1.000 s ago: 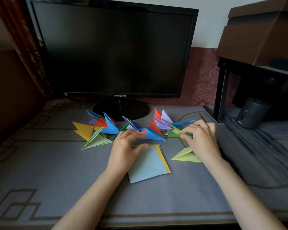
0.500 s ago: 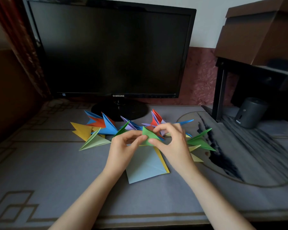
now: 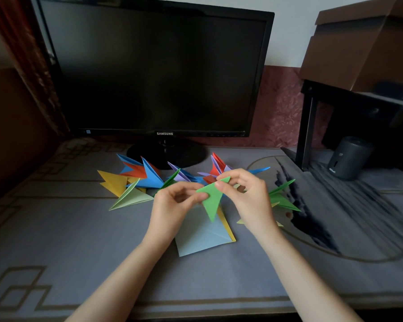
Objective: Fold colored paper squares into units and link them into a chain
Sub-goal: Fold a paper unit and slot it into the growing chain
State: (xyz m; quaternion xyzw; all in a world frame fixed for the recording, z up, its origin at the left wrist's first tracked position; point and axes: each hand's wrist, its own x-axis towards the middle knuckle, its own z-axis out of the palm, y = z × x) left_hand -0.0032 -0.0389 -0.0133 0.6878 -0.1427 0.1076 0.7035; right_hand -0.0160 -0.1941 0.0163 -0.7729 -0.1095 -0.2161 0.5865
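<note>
Centre frame: green unit (image 3: 211, 201) off the bench (image 3: 79, 252), over blue sheet (image 3: 200, 238); my left hand (image 3: 172, 208) and right hand (image 3: 249, 201) both pinch its top edge; risk: uneven pull skews the crease, or flaps spring open.

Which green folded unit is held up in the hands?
The bright green unit pinched between the left hand and right hand, tip pointing down; the other green unit lies untouched to their right.
</note>
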